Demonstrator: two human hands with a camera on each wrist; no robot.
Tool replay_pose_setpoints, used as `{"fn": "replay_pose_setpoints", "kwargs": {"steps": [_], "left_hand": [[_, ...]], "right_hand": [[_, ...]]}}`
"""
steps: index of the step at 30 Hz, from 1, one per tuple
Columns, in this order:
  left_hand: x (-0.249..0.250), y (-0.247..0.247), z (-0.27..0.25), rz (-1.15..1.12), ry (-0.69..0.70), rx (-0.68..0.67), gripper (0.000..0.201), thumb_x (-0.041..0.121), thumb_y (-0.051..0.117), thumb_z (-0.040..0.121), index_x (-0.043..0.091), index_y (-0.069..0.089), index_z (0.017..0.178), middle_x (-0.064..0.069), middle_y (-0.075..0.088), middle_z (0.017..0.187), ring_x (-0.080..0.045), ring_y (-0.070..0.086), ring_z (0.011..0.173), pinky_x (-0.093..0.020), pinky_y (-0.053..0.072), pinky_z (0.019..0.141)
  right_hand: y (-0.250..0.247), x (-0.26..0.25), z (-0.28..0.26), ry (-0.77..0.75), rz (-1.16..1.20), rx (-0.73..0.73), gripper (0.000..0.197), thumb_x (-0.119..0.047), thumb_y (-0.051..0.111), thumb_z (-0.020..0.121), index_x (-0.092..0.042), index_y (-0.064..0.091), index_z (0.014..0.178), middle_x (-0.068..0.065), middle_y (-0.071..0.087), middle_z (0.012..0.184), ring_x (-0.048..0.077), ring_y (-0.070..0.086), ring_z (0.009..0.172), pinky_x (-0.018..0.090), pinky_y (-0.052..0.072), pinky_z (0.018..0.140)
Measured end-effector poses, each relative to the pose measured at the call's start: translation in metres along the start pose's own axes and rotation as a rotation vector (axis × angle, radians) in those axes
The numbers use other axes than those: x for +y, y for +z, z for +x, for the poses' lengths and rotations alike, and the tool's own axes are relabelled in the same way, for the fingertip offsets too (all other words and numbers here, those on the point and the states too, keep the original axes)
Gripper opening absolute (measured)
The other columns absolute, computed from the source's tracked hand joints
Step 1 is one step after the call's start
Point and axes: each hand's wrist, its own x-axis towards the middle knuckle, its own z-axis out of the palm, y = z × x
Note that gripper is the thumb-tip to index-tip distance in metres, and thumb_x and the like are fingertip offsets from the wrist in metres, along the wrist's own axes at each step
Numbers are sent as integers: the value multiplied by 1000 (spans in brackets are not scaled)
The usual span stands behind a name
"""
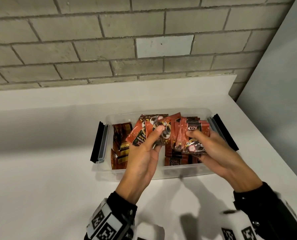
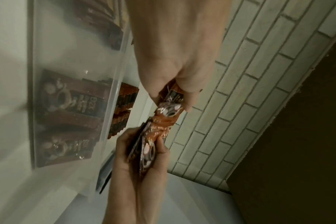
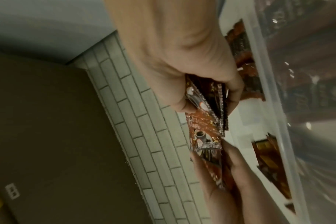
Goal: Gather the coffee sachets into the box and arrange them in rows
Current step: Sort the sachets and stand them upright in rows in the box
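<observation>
The left hand [image 1: 144, 153] is gripping a fanned bunch of red sachets [image 1: 151, 130], thumb pressing on top and fingers curling beneath, holding them above the middle of the clear box [image 1: 184, 170]. The right hand [image 1: 211, 149] is clutching a second bunch [image 1: 194, 135] over the box's right half, the two bunches nearly touching. Inside the box, red sachets [image 1: 174, 159] are standing packed along the near right side, while darker brown-and-gold sachets [image 1: 120, 141] are sitting at its left end. The box is resting on the white bench [image 1: 40, 170], its black latches [image 1: 100, 142] flipped outward, before a grey brick wall [image 1: 109, 40].
</observation>
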Motion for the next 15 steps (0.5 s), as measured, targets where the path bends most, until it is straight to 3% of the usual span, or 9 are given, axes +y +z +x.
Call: {"fn": "replay_pose_setpoints", "kwargs": {"steps": [3, 5, 9, 13, 15], "left_hand": [[6, -1, 0, 50, 18, 1, 32, 16, 60, 89, 7, 60, 119, -8, 70, 112, -18, 66, 105, -30, 56, 84], [10, -3, 1, 77, 8, 12, 30, 16, 56, 93, 4, 59, 120, -10, 70, 111, -19, 67, 105, -30, 57, 82], [11, -1, 0, 228, -34, -28, 31, 15, 60, 90, 3, 59, 119, -12, 71, 110, -23, 68, 103, -37, 56, 87], [8, 1, -3, 365, -52, -104, 21, -1, 64, 84, 5, 64, 103, -12, 73, 100, -22, 71, 92, -27, 58, 77], [8, 0, -3, 355, -35, -90, 22, -6, 65, 80, 6, 64, 99, -13, 73, 98, -23, 71, 90, -26, 58, 75]], "right_hand": [[-10, -13, 1, -65, -134, 10, 41, -20, 65, 84, -14, 54, 123, 3, 67, 113, 17, 59, 104, 42, 40, 103], [-14, -21, 0, -121, -259, -39, 22, -14, 60, 87, -13, 62, 110, 3, 71, 100, 20, 63, 98, 40, 45, 96], [-16, -36, -3, -274, -526, -131, 18, -9, 59, 89, -23, 62, 101, 3, 71, 92, 16, 66, 86, 28, 51, 76], [-7, -43, -3, -342, -618, -181, 21, -14, 61, 88, -31, 61, 100, 0, 72, 93, 16, 69, 89, 34, 55, 80], [-4, -40, -1, -342, -543, -177, 20, -14, 61, 89, -29, 61, 102, -6, 73, 90, 8, 69, 86, 27, 52, 78]]}}
